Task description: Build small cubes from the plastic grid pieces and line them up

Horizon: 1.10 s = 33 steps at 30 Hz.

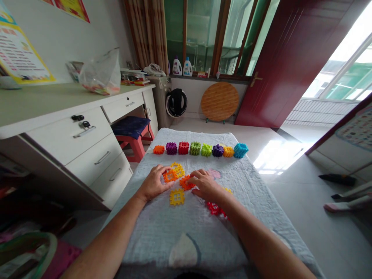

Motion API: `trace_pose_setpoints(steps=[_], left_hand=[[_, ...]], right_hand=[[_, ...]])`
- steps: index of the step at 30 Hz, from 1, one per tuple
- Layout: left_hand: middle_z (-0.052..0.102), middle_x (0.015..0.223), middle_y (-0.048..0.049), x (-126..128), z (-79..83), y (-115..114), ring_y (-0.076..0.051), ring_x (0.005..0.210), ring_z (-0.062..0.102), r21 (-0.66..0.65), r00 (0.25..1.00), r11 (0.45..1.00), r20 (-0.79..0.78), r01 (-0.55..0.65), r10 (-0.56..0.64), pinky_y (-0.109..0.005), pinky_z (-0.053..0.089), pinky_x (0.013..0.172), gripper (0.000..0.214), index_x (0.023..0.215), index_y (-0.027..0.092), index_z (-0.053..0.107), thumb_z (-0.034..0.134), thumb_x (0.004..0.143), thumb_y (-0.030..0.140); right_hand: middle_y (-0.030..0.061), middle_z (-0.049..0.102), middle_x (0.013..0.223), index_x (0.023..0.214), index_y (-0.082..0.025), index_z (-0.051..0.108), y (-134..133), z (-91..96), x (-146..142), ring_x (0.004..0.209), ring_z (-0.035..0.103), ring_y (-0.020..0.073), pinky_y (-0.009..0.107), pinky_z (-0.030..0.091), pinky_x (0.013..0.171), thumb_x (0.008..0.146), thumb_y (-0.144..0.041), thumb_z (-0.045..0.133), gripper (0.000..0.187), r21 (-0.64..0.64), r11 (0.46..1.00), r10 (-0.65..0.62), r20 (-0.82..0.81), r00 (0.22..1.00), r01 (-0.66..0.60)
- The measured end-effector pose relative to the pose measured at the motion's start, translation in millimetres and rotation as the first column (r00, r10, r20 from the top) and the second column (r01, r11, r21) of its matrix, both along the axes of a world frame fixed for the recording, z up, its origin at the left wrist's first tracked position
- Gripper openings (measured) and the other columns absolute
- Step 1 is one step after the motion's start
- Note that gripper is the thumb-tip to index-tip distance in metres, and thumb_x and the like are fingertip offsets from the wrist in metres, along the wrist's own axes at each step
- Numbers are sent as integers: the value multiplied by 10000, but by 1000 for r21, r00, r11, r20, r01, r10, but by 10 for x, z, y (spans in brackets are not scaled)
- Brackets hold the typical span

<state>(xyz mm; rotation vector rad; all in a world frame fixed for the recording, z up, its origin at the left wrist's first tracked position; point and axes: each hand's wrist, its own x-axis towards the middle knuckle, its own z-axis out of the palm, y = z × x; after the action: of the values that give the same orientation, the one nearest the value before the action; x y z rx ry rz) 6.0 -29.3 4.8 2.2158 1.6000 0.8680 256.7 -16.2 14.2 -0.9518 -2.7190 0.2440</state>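
My left hand is closed at the fingertips on an orange interlocking plastic tile, which has a notched edge and a window-like grid. Just behind that tile lie yellow tiles. My right hand bends its fingers over another orange tile and grips its right side, partly hiding it. Between my wrists a single yellow tile lies flat. Red tiles rest by my right forearm, which covers part of them, and a bit of yellow shows beside it.
Across the cloth-covered table runs a row of assembled block cubes, from an orange piece to a blue cube. A white desk and a red stool stand left. Behind are a washing machine and a round wooden board.
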Motion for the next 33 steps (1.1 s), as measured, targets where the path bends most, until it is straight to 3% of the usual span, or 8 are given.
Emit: trace_pose_setpoints(steps=[7, 11, 14, 19, 21, 25, 29, 33], left_hand=[[569, 996, -53, -12, 26, -13, -228, 983, 552, -17, 999, 999, -10, 40, -40, -365, 445, 928, 448, 1094, 189, 593, 661, 716, 420], [574, 1000, -55, -4, 45, -18, -223, 979, 556, -19, 999, 998, -5, 52, -52, -352, 449, 919, 438, 1084, 185, 601, 653, 723, 428], [573, 1012, -56, -13, 30, -8, -223, 984, 554, -22, 997, 996, -4, 81, -81, -348, 451, 920, 442, 1095, 182, 595, 659, 713, 395], [565, 1057, -54, -26, 1, 4, -223, 1017, 552, -24, 995, 995, 15, 95, -95, -350, 445, 947, 454, 1131, 190, 583, 649, 714, 355], [563, 1067, -56, -21, 6, 1, -226, 1028, 551, -24, 996, 996, 17, 83, -83, -359, 440, 959, 471, 1148, 187, 577, 648, 717, 364], [559, 1067, -59, -4, 27, -12, -229, 1037, 549, -29, 997, 997, 8, 71, -71, -373, 437, 966, 473, 1158, 188, 570, 644, 728, 371], [557, 1062, -53, -8, 25, -16, -223, 1036, 548, -23, 997, 997, 11, 72, -71, -365, 440, 965, 443, 1132, 190, 579, 650, 722, 344], [552, 1057, -51, -25, 9, -12, -219, 1029, 546, -22, 997, 997, 7, 74, -74, -362, 442, 960, 443, 1134, 191, 576, 652, 725, 344]], right_hand=[[61, 610, 918, 855, -178, 638, 87, -46, 119, 848, 524, 170, 283, 407, 796, 787, -113, 560, 122, -27, 1000, -17, -173, 985, 12], [27, 617, 785, 868, -179, 627, 124, 15, 199, 712, 547, 136, 233, 397, 683, 857, -164, 470, 159, -129, 971, -235, -383, 893, 200], [3, 598, 676, 940, -173, 642, 192, -17, 292, 618, 530, 131, 229, 386, 624, 866, -204, 458, 201, -237, 919, -388, -391, 835, 316], [92, 617, 961, 1014, -172, 665, 229, -85, 382, 866, 537, 212, 329, 407, 796, 804, -204, 562, 236, -54, 885, -459, -270, 847, 462], [114, 580, 1109, 1084, -189, 648, 178, -60, 346, 982, 488, 253, 384, 384, 857, 789, -261, 616, 306, 35, 898, -419, -238, 876, 439], [86, 562, 1203, 1169, -225, 602, 28, 17, 164, 1059, 425, 268, 407, 345, 901, 784, -400, 652, 426, 34, 983, -175, -122, 977, 180], [71, 626, 1102, 1157, -219, 592, -38, 36, 16, 1023, 440, 248, 382, 329, 891, 809, -384, 630, 388, -37, 998, -43, -47, 998, 41], [64, 666, 930, 1050, -209, 632, -20, 32, 24, 934, 483, 226, 359, 319, 846, 838, -396, 599, 285, -45, 998, -40, -70, 997, 37]])
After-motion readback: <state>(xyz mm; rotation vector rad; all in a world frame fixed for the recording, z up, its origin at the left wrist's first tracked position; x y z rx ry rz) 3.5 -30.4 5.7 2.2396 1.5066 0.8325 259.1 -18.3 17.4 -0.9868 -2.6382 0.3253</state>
